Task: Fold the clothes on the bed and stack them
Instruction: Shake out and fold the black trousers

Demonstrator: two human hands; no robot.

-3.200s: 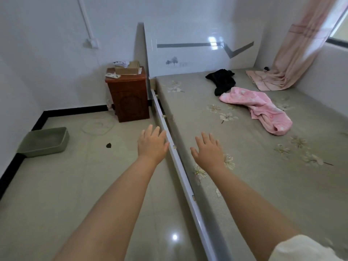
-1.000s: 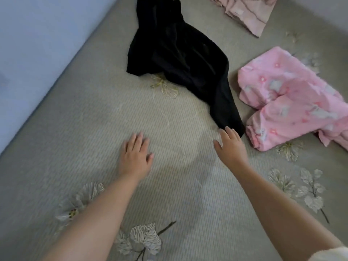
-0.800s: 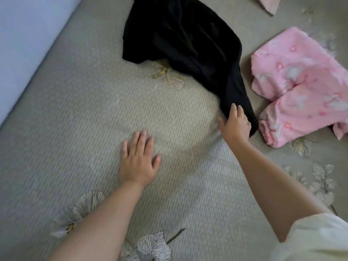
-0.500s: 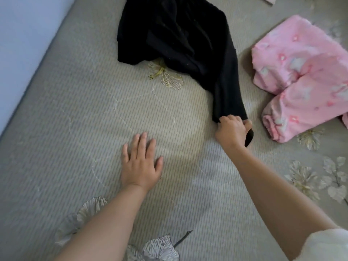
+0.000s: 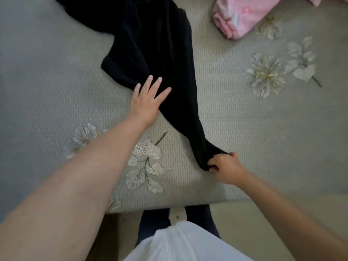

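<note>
Your right hand [image 5: 225, 169] pinches the black garment [image 5: 154, 53] end near the bed [image 5: 263, 147] front edge; left hand [image 5: 147, 102] spread flat on it; pink garment [image 5: 243, 14] lies apart, far right.

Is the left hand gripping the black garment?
No, the left hand lies with straight fingers on the black garment; the right hand pinches its end.

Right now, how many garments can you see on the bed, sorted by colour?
Black: 1, the black garment, its end gripped by the right hand, with the left hand resting flat on it.
Pink: 1, the pink garment, partly out of frame.
Total: 2
</note>
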